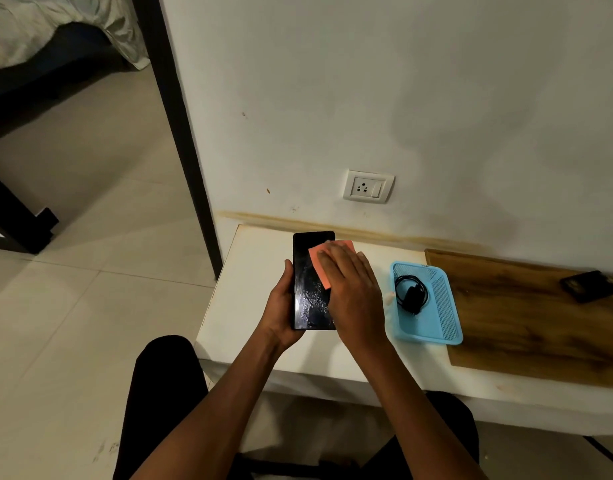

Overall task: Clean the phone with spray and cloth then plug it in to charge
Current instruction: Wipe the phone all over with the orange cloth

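Left hand (281,306) grips phone (307,289) w/ curled fingers, right hand (350,289) flat, presses cloth (319,265) on wet screen: best wipe w/ even strokes toward counter's (249,271) near edge.

The phone (312,282) is black, its glossy screen speckled with pale droplets toward the lower half. The cloth (327,263) on it is salmon pink, plain. The worktop (256,289) is white, with a yellowish-brown stain along its back edge where it meets the off-white wall (367,98). The basket (426,303) is sky blue with a fine mesh pattern on its sides, and the charger (411,296) coiled inside is black. A board (526,320) beside it shows dark brown wood grain (streaked lighter and darker). On it lies a small black object (590,286). The socket (368,186) is white. The floor (90,289) is pale beige tile. The trousers (159,393) are black.
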